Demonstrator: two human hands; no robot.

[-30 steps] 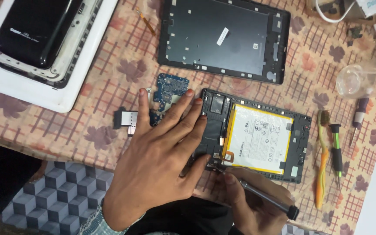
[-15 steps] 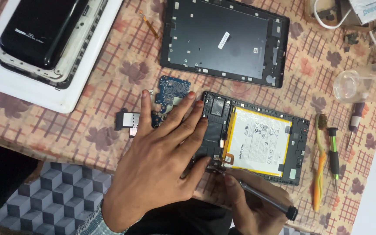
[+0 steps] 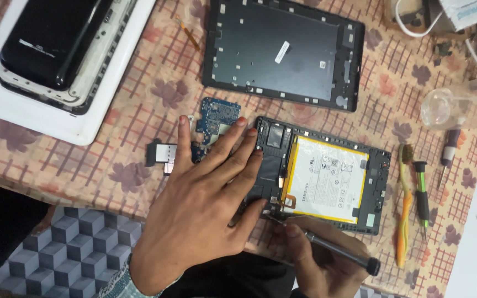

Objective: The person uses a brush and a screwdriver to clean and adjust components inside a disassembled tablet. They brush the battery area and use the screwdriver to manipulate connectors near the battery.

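An opened tablet frame (image 3: 379, 165) lies on the patterned tablecloth, with a white, yellow-edged battery (image 3: 327, 179) in its right part. My left hand (image 3: 205, 204) rests flat on the tablet's left end, fingers spread, partly covering a blue circuit board (image 3: 216, 118). My right hand (image 3: 316, 256) grips a thin dark tool (image 3: 340, 251) whose tip touches the tablet's lower edge just under the battery. The tablet's dark back cover (image 3: 282, 49) lies apart above it.
A small black part (image 3: 161, 154) sits left of my hand. A white tray (image 3: 100, 107) holding dark devices is at top left. A yellow brush (image 3: 403, 209), green and red screwdrivers and a clear plastic container (image 3: 459, 105) lie right. The table's front edge is close.
The view has shifted slightly. Both hands stay in place on the tablet, with the tool tip at the same lower edge.
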